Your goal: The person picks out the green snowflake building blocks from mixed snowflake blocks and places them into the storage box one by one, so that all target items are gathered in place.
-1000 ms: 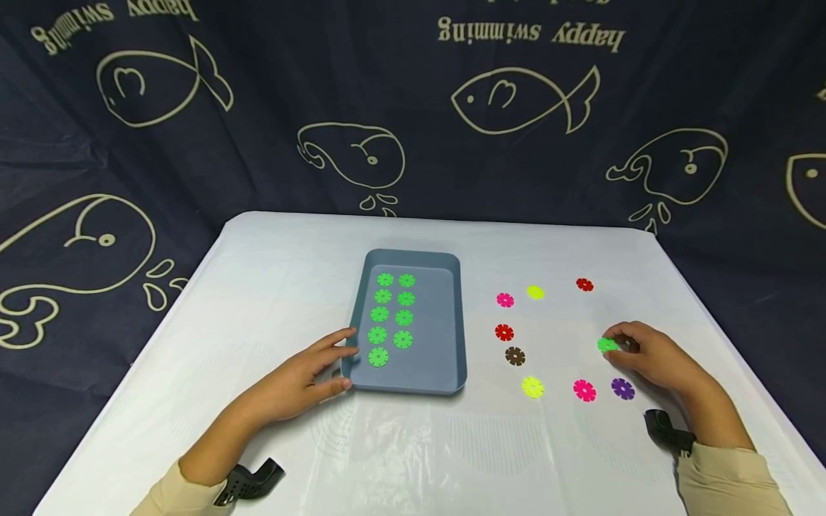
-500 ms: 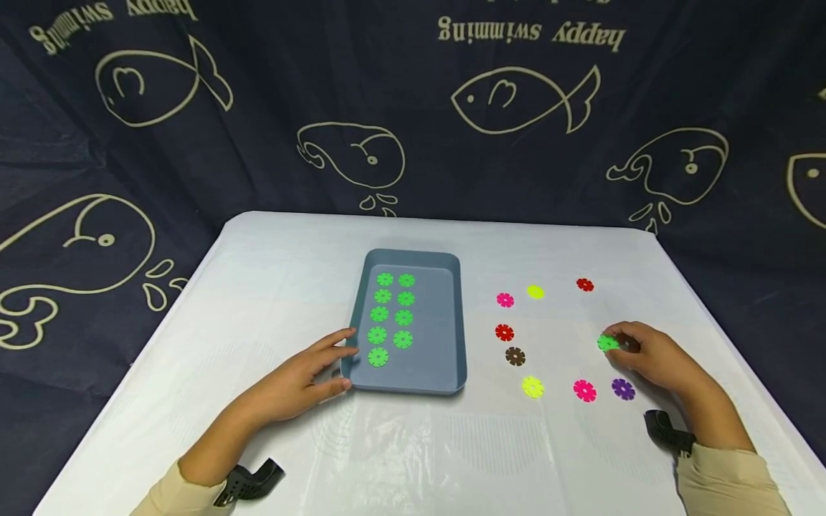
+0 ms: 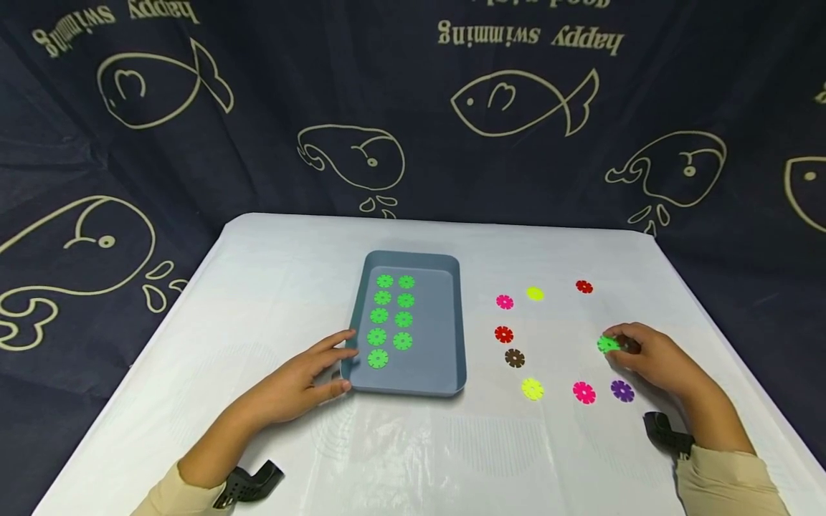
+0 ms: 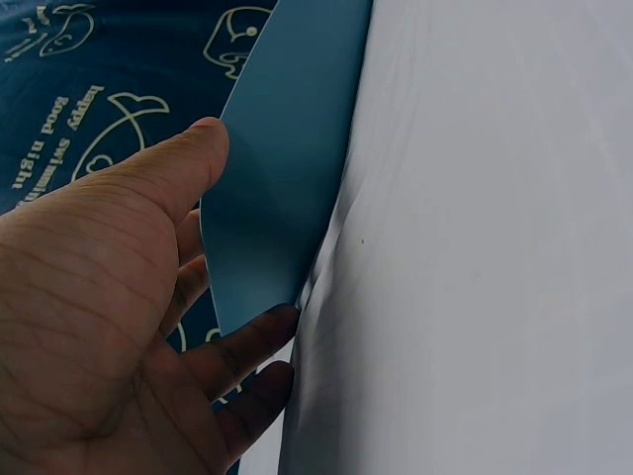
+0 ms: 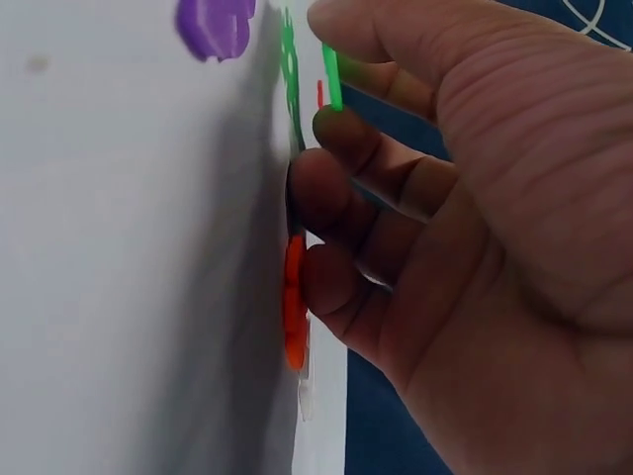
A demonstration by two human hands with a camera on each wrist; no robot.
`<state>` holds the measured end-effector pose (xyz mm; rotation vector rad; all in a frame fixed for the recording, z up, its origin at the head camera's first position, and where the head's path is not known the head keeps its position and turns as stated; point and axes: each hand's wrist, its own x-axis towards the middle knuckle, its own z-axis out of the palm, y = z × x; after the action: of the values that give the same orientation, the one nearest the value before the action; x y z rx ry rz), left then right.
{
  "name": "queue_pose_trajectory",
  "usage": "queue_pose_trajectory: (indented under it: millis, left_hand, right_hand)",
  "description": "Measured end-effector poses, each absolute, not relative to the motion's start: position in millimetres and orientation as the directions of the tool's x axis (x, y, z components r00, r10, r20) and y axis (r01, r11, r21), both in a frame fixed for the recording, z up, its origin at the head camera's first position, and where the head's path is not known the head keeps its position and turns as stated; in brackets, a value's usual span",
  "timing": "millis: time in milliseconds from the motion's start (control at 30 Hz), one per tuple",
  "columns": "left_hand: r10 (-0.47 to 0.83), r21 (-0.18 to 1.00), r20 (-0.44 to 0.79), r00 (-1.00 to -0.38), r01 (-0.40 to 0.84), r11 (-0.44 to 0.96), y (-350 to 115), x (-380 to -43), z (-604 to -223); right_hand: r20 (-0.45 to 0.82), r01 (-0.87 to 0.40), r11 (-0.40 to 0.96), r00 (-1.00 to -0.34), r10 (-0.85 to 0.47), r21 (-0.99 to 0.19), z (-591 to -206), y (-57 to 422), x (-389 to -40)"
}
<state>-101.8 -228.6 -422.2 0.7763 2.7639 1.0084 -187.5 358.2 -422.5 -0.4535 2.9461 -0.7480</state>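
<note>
My right hand (image 3: 658, 358) pinches a small green notched disc (image 5: 332, 77) between thumb and fingers, just over the table's right part. In the right wrist view another green disc (image 5: 291, 69) lies flat beyond the fingertips. An orange disc (image 5: 295, 307) sits by the lower fingers, right at their tips. My left hand (image 3: 293, 383) rests with spread, relaxed fingers at the near left corner of a blue-grey tray (image 3: 439, 365), thumb at the rim. Two columns of green discs (image 3: 378, 315) lie inside the tray along its left side.
Between tray and right hand lie loose discs: pink (image 3: 505, 302), yellow (image 3: 533, 389), red (image 3: 504, 334) and brown (image 3: 514, 358). A purple disc (image 3: 622, 390) is just in front of the right hand. A dark printed cloth (image 3: 413, 172) hangs behind the white table (image 3: 284, 287).
Both hands keep their places. The green disc at my right fingertips shows slightly more of its notched edge than a second ago. The head view has tilted very slightly.
</note>
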Motion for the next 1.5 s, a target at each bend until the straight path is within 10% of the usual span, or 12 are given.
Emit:
queue_pose_trajectory:
  millis: [1500]
  left_hand:
    - [0.493, 0.626, 0.085, -0.866, 0.431, 0.649, -229, -102, -422]
  right_hand:
    - [0.154, -0.520, 0.693, -0.840, -0.520, -0.499, -394, 284, -202]
